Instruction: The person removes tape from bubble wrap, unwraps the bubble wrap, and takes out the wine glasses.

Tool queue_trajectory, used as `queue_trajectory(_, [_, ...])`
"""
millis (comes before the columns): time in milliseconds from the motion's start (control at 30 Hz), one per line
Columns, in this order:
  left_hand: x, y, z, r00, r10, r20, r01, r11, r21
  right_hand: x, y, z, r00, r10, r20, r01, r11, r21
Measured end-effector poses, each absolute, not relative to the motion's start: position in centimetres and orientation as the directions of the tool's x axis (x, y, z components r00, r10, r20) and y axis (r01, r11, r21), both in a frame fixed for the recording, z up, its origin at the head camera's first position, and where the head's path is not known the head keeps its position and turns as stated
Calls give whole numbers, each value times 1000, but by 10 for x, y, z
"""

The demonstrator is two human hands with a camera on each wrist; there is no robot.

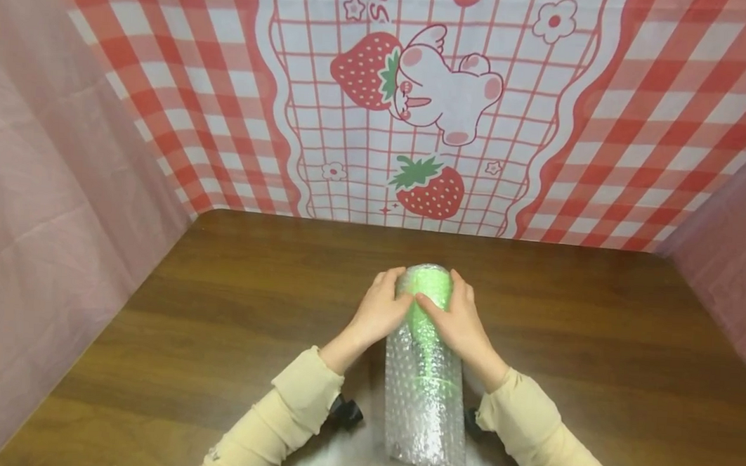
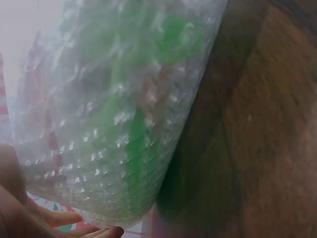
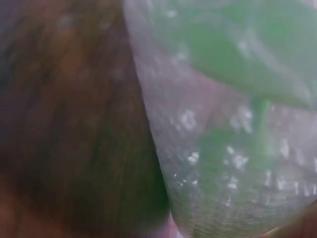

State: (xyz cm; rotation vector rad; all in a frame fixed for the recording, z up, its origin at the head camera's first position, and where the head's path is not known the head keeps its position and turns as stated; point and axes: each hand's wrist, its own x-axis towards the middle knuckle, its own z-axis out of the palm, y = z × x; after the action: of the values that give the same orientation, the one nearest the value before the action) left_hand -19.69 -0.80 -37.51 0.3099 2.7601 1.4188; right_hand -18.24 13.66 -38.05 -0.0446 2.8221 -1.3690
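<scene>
A clear bubble-wrap bag [image 1: 423,426] stretches from the middle of the table toward the front edge. Through its film shows a bright green object [image 1: 432,284], wide at the far end with a thin stem below; the film blurs its exact kind. My left hand [image 1: 380,307] holds the bag's far end from the left, thumb on the near face. From the right, my right hand [image 1: 463,323] grips the same end, the thumbs nearly meeting. In the left wrist view, fingers [image 2: 54,218] curve by the bag's end. Close up, the right wrist view shows the wrapped green object [image 3: 223,54].
Brown wood-grain table [image 1: 217,309] surrounds the bag. A pale, shiny surface [image 1: 342,460] lies under the near end. Black wrist-worn pieces [image 1: 346,413] show beside both sleeves. Behind the table hangs a red-checked strawberry cloth [image 1: 209,91], with pink drapes [image 1: 55,139] at the sides.
</scene>
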Motion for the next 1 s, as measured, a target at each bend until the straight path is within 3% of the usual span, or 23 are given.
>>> queue_trajectory(367, [-200,-12,-375,-970,218,108,220,594,774,-182,138,-381,-999,-35,11,-30,613,-790])
queue_trajectory(1000, [-206,-21,-376,-973,216,82,188,533,825,-181,143,-382,-996,-88,-27,-29,573,-819])
